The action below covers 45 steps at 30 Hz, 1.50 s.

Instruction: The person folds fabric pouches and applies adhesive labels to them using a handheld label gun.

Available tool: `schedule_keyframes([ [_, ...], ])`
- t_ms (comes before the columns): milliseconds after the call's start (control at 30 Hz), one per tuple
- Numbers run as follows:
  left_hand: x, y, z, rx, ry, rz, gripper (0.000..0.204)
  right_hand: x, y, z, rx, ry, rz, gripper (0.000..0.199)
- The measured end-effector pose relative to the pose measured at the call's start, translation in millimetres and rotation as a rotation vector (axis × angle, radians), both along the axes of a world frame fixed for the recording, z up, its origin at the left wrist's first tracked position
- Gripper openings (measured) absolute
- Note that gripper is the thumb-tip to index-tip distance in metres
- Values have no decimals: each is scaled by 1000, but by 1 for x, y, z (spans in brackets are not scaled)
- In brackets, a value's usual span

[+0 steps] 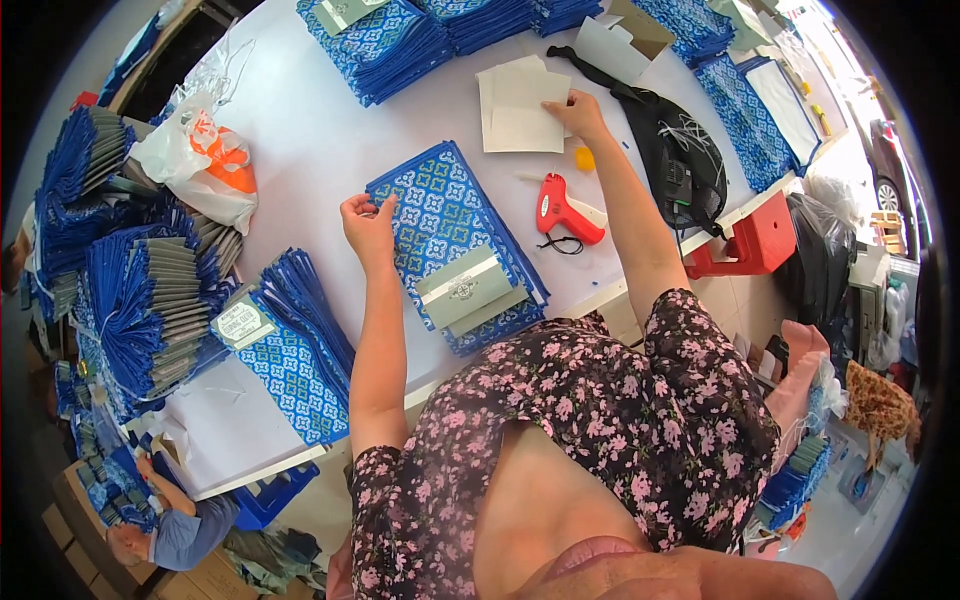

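Note:
In front of me lies a small pile of folded blue cloths [437,205] with a white and green motif. A grey-green paper sleeve [466,288] with a pale stripe sits across its near part. My left hand [371,230] is closed at the pile's left edge, thumb and fingers pinched on the top cloth. Farther right, my right hand [580,114] grips the edge of a cream card [522,118], which overlaps other cream cards on the table. A red tagging gun [562,210] rests between the cloth pile and my right forearm, beside a small yellow piece [585,158].
Stacked blue cloths [390,50] line the far edge. Bundles with grey sleeves [165,310] and a white plastic bag [195,165] crowd the left. A black pouch [665,140] and open white box [615,48] lie right; a red stool [750,240] stands beyond the table. Another person [185,530] works lower left.

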<state>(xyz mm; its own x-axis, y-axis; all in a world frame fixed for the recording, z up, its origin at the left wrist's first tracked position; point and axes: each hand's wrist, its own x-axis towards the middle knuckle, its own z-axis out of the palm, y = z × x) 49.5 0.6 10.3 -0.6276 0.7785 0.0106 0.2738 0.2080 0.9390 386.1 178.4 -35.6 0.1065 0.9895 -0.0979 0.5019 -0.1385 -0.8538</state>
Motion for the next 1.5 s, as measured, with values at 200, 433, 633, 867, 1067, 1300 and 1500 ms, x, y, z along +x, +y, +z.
schedule_keyframes([
  [200, -23, -7, -9, -45, 134, -64, 34, 16, -5, 11, 54, -105, 241, 26],
  [433, -35, -4, -12, 80, -144, 17, 31, 7, -21, 22, 168, 8, 172, 21],
  [633, -33, -3, 1, -250, 165, -288, 20, -39, -31, 55, 280, 424, 244, 17],
  [867, -12, -51, 27, 321, 122, -477, 18, -151, -56, 75, 146, 472, 789, 21],
  [1067, -21, -42, 27, 259, 329, -252, 21, -161, -103, 100, -73, 464, 956, 26],
  [1300, -20, -23, 19, 232, -57, 26, 23, -175, -108, 91, -79, 511, 848, 33],
  [1500, -29, -22, 21, 244, -454, -131, 18, -180, -122, 68, 11, 427, 483, 26],
])
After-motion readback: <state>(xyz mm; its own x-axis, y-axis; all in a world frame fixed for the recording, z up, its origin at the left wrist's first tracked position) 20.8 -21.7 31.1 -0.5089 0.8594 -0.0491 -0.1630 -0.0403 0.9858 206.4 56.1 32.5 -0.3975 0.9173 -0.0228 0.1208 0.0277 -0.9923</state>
